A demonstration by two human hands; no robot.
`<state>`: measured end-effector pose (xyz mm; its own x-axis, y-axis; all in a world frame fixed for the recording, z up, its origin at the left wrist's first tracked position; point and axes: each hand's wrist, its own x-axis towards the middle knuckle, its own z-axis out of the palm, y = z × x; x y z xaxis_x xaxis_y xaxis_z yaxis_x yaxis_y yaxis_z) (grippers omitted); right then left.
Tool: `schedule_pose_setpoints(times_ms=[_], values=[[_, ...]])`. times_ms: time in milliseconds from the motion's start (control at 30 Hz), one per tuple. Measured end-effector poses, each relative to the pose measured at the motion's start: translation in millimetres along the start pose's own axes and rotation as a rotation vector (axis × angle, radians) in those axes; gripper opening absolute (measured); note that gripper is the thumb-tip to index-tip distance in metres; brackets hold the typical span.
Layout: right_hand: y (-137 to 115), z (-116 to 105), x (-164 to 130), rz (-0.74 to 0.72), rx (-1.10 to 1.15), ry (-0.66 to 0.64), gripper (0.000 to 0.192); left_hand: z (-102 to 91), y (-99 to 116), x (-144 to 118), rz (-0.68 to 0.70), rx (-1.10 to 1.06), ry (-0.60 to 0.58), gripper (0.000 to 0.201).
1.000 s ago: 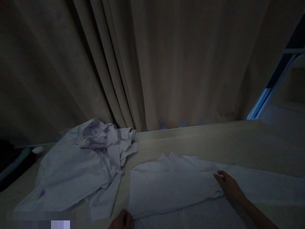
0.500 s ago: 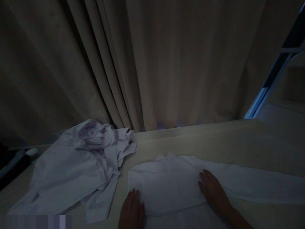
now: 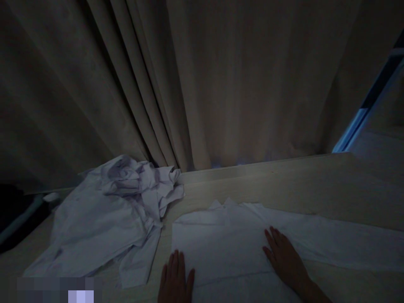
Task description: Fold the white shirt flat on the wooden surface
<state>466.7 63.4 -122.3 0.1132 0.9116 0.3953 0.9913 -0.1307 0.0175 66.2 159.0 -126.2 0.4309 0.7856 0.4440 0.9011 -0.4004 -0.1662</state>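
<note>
A white shirt [image 3: 221, 240] lies partly folded and flat on the pale table [image 3: 315, 185], its collar toward the curtain and one sleeve stretched out to the right. My left hand [image 3: 176, 275] rests flat, fingers together, on the shirt's near left edge. Palm down, my right hand [image 3: 284, 259] presses on the folded part near its right side. Neither hand grips the cloth. The room is dim.
A crumpled pile of white shirts [image 3: 107, 210] lies on the table's left side. A beige curtain [image 3: 202, 84] hangs right behind the table's far edge. A dark object [image 3: 15, 214] sits at far left, and a window frame [image 3: 362, 122] shows at right.
My left hand came forward from the bottom edge onto the shirt. My right hand slid left from the folded edge onto the shirt's body. Over the last half second both hands barely moved.
</note>
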Motion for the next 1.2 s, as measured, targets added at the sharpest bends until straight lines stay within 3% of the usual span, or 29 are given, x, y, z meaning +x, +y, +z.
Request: schedule_pose_setpoints(times_ms=[333, 467, 600, 733, 833, 1000, 1200], values=[[-2.6, 0.3, -2.3, 0.015, -0.022, 0.016, 0.057, -7.2, 3.2, 1.5, -0.003, 0.093, 0.083, 0.057], [-4.1, 1.9, 7.4, 0.014, -0.029, 0.004, 0.061, -12.2, 9.4, 21.5, -0.045, 0.085, 0.073, 0.06], [-16.4, -6.3, 40.7, 0.016, 0.0, 0.004, 0.062, -18.4, 14.5, 61.5, -0.065, 0.046, 0.019, 0.059], [-34.2, -13.0, 86.6, 0.047, 0.055, -0.118, 0.064, -20.5, 18.0, 99.5, -0.095, 0.015, -0.063, 0.061], [-46.0, -9.5, 114.2, 0.097, 0.079, -0.199, 0.064, -17.3, 21.5, 113.6, -0.064, -0.007, -0.101, 0.057], [-54.9, 11.6, 128.6, 0.236, 0.023, -0.291, 0.066, -3.1, 21.0, 107.3, -0.158, 0.015, -0.105, 0.058], [-51.0, 28.7, 124.6, 0.257, -0.049, -0.323, 0.066, 10.3, 14.3, 93.9, -0.174, 0.017, -0.074, 0.059]])
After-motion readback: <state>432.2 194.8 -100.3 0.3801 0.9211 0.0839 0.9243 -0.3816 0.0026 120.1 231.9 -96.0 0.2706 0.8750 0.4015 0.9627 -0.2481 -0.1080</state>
